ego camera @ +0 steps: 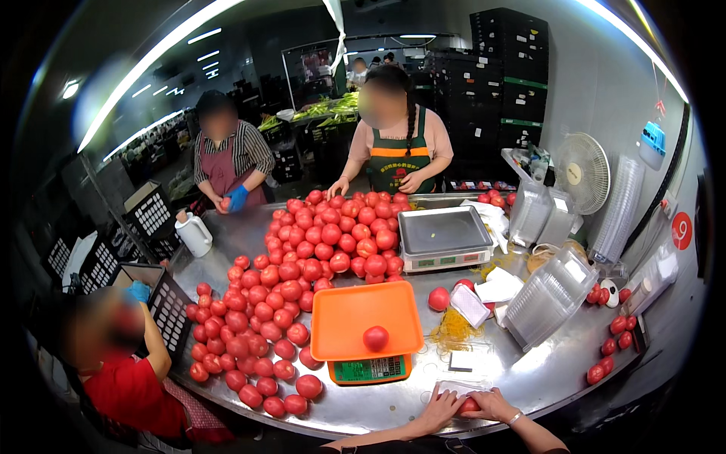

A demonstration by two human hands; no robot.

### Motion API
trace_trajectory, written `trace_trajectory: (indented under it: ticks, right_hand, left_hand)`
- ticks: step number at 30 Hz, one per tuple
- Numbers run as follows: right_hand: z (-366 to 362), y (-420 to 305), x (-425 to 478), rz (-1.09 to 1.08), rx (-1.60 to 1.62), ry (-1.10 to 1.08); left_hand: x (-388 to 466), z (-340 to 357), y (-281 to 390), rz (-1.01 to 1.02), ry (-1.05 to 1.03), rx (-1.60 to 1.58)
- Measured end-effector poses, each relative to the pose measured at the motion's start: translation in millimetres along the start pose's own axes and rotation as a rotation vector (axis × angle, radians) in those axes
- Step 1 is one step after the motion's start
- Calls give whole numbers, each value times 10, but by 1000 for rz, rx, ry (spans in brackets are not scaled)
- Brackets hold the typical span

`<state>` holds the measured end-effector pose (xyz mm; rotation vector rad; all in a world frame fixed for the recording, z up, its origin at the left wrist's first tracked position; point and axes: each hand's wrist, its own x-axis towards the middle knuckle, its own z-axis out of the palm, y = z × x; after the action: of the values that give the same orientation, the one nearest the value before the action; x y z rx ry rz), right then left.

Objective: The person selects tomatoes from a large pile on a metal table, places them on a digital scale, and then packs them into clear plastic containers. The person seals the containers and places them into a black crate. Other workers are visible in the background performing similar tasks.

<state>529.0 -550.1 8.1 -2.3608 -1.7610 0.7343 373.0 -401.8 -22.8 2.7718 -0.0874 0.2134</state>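
At the front edge of the steel table (397,410), my left hand (441,410) and my right hand (492,405) rest on a red tomato (468,405) in a clear plastic tray (462,387). The fingers of both hands partly cover the tomato and the tray. A single tomato (375,338) lies on the orange pan (363,312) of a digital scale, left of my hands. A large heap of tomatoes (332,234) spreads behind and left of this scale. Yellow rubber bands (454,328) lie beyond my hands, near a stack of clear trays (550,298).
A second scale (445,232) with a grey pan stands at the back. Two co-workers (397,142) (232,153) stand across the table; another person in red (133,397) is at the left by a black crate (170,306). A white jug (194,234) and a fan (582,173) stand farther off.
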Motion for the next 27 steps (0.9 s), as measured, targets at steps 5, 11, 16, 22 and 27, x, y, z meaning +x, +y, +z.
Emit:
trace_trajectory:
  ticks: [5,11,16,22,27]
  right_hand:
    - [-181,86,183,113,111,-369]
    - [-1007,-663,964,-66,33,158]
    - [-940,-1479,2080,-282,123,539]
    - [-881,-1782,2576,-223,70,285]
    - [-916,-1433,1716,-117,840,349]
  left_hand:
    - [130,118,-52,54,-71,-172]
    - [79,195,-98,68,-35,-139]
    - [126,453,-119,62,10,-96]
    - [195,222,-73,25,-14,-306]
    - [108,340,-112,34,-32,-39]
